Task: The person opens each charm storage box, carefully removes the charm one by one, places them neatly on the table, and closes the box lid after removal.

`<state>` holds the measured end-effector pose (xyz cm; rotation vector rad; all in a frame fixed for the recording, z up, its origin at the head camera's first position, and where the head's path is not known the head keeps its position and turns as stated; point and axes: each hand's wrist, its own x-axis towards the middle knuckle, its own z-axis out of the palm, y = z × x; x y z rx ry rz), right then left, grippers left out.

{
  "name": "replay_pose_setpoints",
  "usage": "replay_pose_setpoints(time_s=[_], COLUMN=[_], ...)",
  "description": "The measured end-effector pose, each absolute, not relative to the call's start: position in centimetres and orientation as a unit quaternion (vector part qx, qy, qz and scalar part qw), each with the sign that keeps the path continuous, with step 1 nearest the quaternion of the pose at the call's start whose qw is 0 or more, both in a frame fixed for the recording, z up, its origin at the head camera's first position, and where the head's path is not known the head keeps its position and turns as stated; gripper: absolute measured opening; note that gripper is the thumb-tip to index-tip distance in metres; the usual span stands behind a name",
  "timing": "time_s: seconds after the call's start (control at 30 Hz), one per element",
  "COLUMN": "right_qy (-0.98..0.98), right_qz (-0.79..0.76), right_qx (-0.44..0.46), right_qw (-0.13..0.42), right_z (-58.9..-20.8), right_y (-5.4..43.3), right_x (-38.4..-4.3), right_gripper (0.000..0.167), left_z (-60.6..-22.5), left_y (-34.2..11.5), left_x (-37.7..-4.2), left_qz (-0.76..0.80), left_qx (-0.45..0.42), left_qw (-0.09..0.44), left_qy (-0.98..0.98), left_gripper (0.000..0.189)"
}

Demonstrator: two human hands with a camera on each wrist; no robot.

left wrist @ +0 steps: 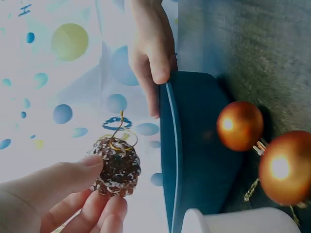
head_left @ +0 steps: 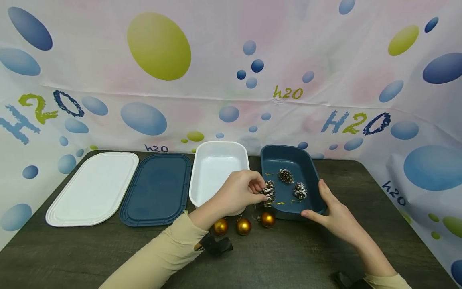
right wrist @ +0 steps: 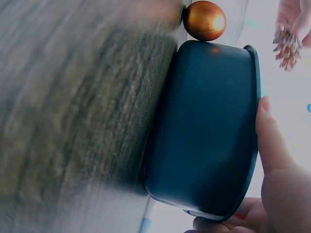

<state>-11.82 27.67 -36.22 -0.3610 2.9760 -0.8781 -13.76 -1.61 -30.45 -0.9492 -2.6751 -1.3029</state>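
Observation:
My left hand pinches a pine cone with white-dusted scales between thumb and fingers. A gold wire loop stands out from the cone. In the head view the cone overlaps the left wall of the dark blue container, above its rim in the wrist views. Two more pine cones, one farther back and one to the right, lie inside on the container floor. My right hand grips the container's near right corner, thumb along the front rim and fingers at the right side.
Several orange-gold baubles lie in a row before the containers. Left of the dark blue container stands a white container. Farther left lie a dark blue lid and a white lid. A printed curtain hangs behind the table.

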Motion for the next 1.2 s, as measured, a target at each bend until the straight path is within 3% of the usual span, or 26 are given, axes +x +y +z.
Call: replay_pose_setpoints(time_s=[0.47,0.67,1.2], right_qy=[0.953,0.952,0.953], right_qz=[-0.281,-0.282,-0.279], right_qx=[-0.116,-0.116,-0.117], right_qw=[0.011,0.011,0.010], right_z=[-36.2,-36.1,-36.2], right_y=[27.7,27.7,27.7], right_x=[-11.9,-11.9,-11.9], right_gripper=[0.108,0.108,0.108], left_z=[-32.0,-32.8,-35.1], left_y=[-7.8,-10.1,-13.4], left_x=[-9.1,-6.7,-3.2], left_qz=[-0.445,-0.461,-0.470], left_qx=[-0.264,-0.209,-0.125], left_qw=[0.001,-0.006,-0.038], left_qy=[-0.856,-0.862,-0.873], left_gripper=[0.018,0.019,0.027])
